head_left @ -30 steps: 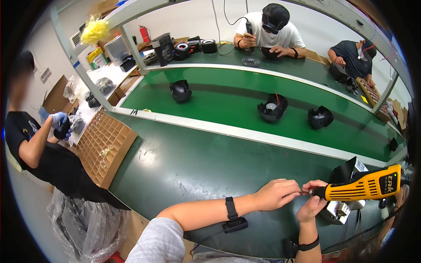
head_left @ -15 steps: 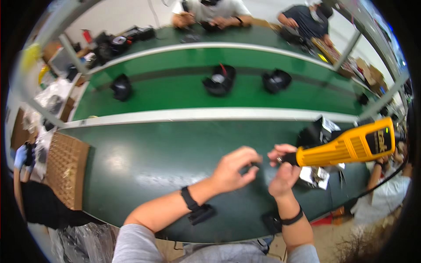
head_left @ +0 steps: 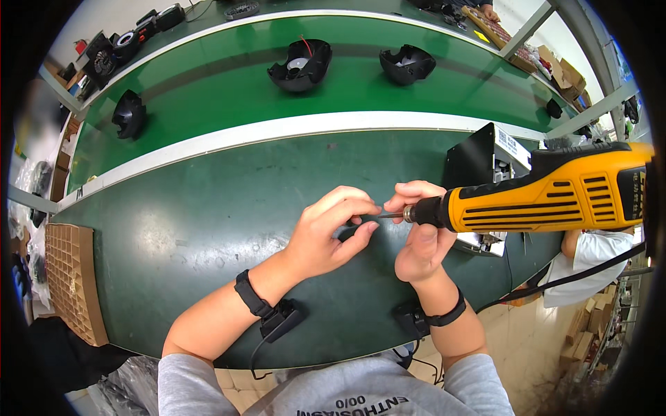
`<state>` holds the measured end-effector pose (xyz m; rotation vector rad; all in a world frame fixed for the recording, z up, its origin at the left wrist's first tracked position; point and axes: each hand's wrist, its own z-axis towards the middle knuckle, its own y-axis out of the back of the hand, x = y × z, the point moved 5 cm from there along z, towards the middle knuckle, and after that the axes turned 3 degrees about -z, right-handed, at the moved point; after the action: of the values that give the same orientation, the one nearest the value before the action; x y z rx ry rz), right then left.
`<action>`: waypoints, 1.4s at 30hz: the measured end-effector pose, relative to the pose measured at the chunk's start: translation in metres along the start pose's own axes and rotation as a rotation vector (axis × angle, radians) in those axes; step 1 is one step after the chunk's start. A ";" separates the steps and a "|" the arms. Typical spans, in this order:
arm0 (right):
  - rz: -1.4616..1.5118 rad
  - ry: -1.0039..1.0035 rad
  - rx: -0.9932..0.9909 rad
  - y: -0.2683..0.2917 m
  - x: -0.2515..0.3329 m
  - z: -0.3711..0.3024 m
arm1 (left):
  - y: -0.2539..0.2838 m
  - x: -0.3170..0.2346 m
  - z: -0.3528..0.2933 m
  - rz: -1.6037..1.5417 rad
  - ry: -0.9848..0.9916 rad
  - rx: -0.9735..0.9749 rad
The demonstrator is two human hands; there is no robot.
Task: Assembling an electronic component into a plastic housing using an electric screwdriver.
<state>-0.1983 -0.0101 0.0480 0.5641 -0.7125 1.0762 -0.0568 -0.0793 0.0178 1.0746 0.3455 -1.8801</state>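
Observation:
A yellow and black electric screwdriver (head_left: 527,204) lies level across the right side, its thin metal bit pointing left. My right hand (head_left: 424,239) is closed round its front end, with fingers and thumb about the chuck. At the bit's tip is my left hand (head_left: 329,229), thumb and fingers bent into a pinch. Something small and dark shows under those fingers, mostly hidden, so I cannot tell its kind. Both hands are above the dark green worktable (head_left: 201,201).
A box-like part with a black panel (head_left: 475,156) stands behind the screwdriver. At the left is a cardboard divider tray (head_left: 76,284). Black curved shells (head_left: 302,66) lie on the green belt (head_left: 236,104) beyond a white rail (head_left: 277,132). The cable (head_left: 555,281) hangs at right.
My view has tilted, so belt and shells sit higher in the picture. My left fingertips have come closer to the bit's tip. My right hand stays at the screwdriver's front end.

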 end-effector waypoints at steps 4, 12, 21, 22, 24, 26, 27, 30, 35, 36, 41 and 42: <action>0.023 -0.019 0.005 0.000 -0.002 -0.001 | 0.000 0.001 -0.001 0.021 -0.006 -0.008; 0.024 0.008 0.015 -0.002 -0.003 0.000 | 0.002 0.001 0.000 -0.007 0.001 -0.020; 0.008 -0.017 0.001 -0.005 0.000 -0.001 | 0.001 0.001 -0.002 0.010 -0.013 -0.022; 0.007 -0.010 -0.002 -0.004 -0.001 -0.002 | 0.001 0.001 -0.001 0.011 -0.020 -0.020; 0.036 -0.035 0.031 -0.004 -0.005 -0.004 | 0.002 0.002 -0.002 0.011 0.001 -0.017; 0.028 -0.034 0.034 -0.002 -0.005 -0.004 | 0.001 0.002 -0.002 0.007 0.006 -0.015; 0.020 -0.034 0.039 -0.002 -0.005 -0.005 | 0.001 0.003 -0.002 0.002 0.011 -0.015; 0.013 -0.018 -0.022 -0.002 -0.001 -0.001 | 0.000 0.002 0.000 0.010 0.029 -0.006; 0.018 -0.006 -0.016 0.000 -0.001 -0.002 | 0.003 0.007 -0.002 0.025 0.065 -0.029; 0.008 -0.003 0.008 0.000 -0.003 -0.003 | 0.004 0.009 -0.004 0.016 0.080 -0.039; 0.040 -0.021 -0.014 -0.004 -0.002 0.000 | 0.008 0.009 -0.001 0.042 0.074 -0.048; 0.040 -0.034 -0.009 -0.004 -0.002 0.000 | 0.007 0.009 0.000 0.050 0.082 -0.057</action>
<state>-0.1957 -0.0133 0.0462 0.5636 -0.7612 1.1020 -0.0524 -0.0886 0.0117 1.1140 0.4127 -1.7755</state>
